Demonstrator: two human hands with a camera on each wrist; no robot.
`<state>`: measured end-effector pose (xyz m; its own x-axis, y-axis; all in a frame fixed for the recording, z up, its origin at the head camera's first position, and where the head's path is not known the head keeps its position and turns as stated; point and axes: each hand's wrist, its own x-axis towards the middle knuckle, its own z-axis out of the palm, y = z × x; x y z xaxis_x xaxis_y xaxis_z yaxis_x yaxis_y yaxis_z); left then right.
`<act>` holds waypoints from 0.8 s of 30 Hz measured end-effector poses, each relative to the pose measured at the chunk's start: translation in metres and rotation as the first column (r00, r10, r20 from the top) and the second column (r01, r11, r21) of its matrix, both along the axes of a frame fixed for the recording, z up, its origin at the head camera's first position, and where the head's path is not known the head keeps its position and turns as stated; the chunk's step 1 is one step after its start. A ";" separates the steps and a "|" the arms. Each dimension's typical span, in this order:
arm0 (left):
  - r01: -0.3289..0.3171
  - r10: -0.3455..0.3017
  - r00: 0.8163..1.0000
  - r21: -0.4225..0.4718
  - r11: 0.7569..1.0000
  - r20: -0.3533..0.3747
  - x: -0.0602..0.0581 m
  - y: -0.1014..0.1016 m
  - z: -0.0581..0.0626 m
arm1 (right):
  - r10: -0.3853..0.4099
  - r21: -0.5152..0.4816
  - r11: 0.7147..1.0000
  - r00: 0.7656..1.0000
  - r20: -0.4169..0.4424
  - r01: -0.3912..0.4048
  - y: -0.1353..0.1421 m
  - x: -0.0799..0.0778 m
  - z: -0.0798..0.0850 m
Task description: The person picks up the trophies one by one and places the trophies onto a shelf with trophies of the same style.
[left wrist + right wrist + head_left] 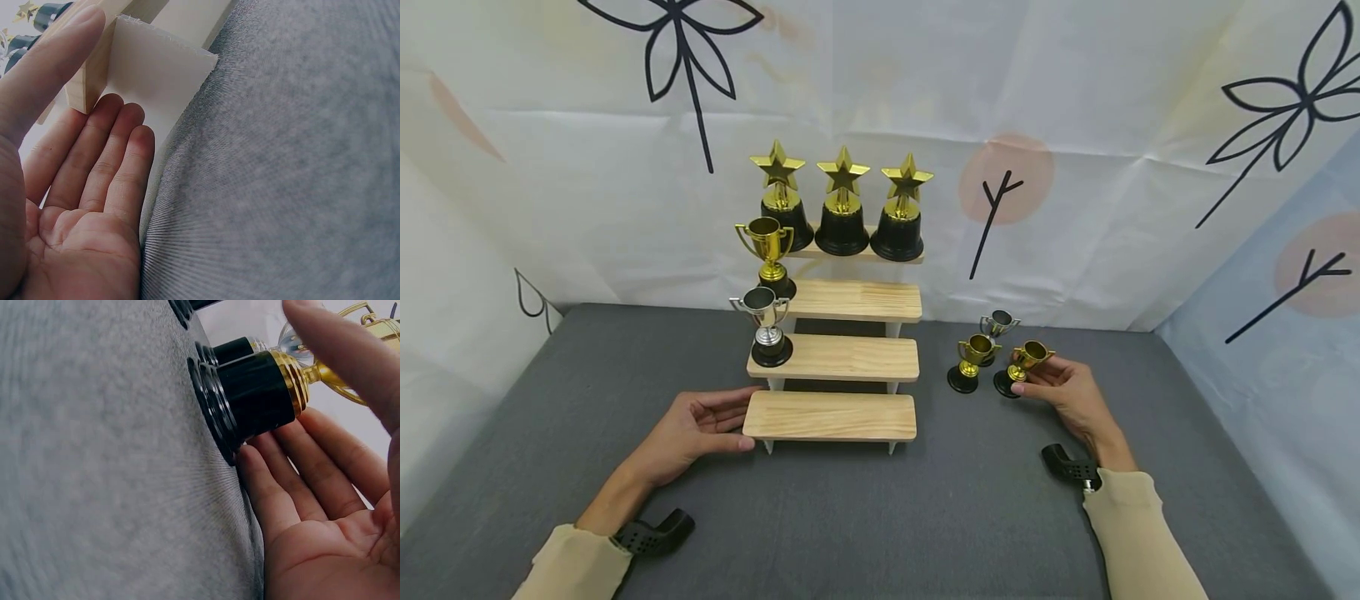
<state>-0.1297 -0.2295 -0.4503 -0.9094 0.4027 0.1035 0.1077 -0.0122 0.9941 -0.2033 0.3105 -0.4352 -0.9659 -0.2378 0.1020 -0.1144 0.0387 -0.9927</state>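
A wooden stepped stand (829,417) stands on the grey table, its lowest step by my left hand (696,429). The fingers of that hand reach along the stand's left end, close against its white side support (153,65), with the thumb raised over the step's end. On the right, my right hand (1071,396) is at a small gold trophy cup (1021,358) with a black base. Its fingers lie nearly straight beside the base, and the thumb is apart from them in front. Another gold cup (973,354) and a silver cup (997,323) stand just left of it.
Several trophies occupy the stand: gold star trophies (842,221) on the top step, a gold cup (767,246) and a silver cup (767,321) at the left ends of lower steps. A patterned white cloth (880,100) hangs behind the table (880,525).
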 end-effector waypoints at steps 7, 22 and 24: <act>0.012 -0.012 1.000 0.004 1.000 0.010 -0.001 -0.001 -0.001 | 0.009 -0.002 1.000 1.000 -0.009 -0.009 0.000 -0.001 -0.002; 0.019 -0.019 1.000 0.015 1.000 0.014 -0.001 -0.001 -0.001 | 0.034 -0.007 0.999 0.999 -0.043 -0.034 -0.003 -0.003 -0.006; 0.022 -0.022 1.000 0.016 1.000 0.009 -0.001 -0.001 -0.001 | 0.033 -0.004 0.999 0.998 -0.045 -0.033 -0.003 -0.002 -0.006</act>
